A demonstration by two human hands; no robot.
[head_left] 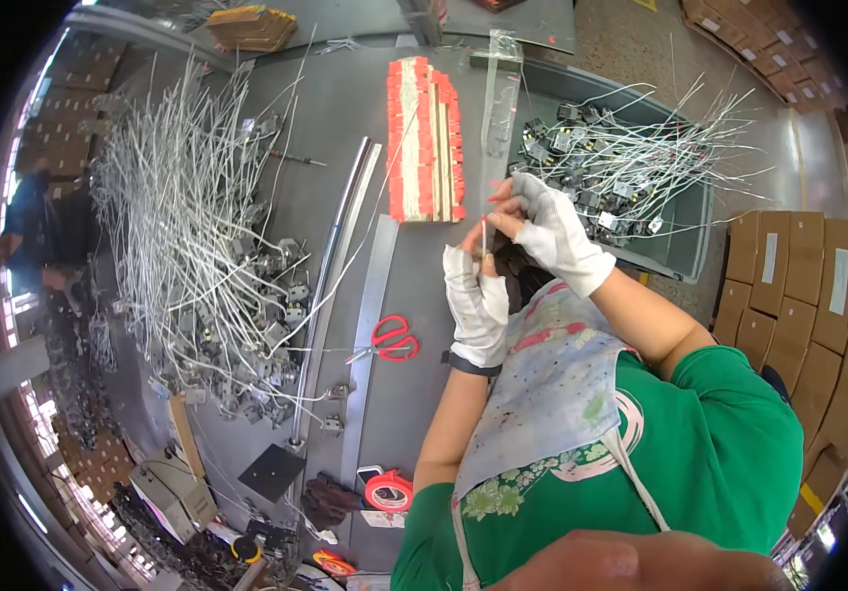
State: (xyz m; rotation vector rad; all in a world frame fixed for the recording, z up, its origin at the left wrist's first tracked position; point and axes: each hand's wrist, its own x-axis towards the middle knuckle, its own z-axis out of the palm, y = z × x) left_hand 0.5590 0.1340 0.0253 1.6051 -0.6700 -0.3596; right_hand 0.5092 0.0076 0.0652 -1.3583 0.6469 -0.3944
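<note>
My left hand (478, 305), in a fingerless white glove, pinches a thin pale strip (484, 239) with a bit of red at its top. The fingers of my right hand (557, 231), gloved the same way, are closed at the strip's upper end, and a small red piece shows by the fingertips. Just beyond my hands, a stack of pale strips with red ends (426, 143) lies on the grey table (345, 108). Red-handled scissors (384, 342) rest left of my left hand.
A large heap of white wires with small metal parts (187, 227) covers the left side. Long metal strips (370, 325) lie beside it. A grey bin (675, 261) at right holds more wired parts. Red tape (387, 491) sits near the front; cardboard boxes (783, 295) stand at far right.
</note>
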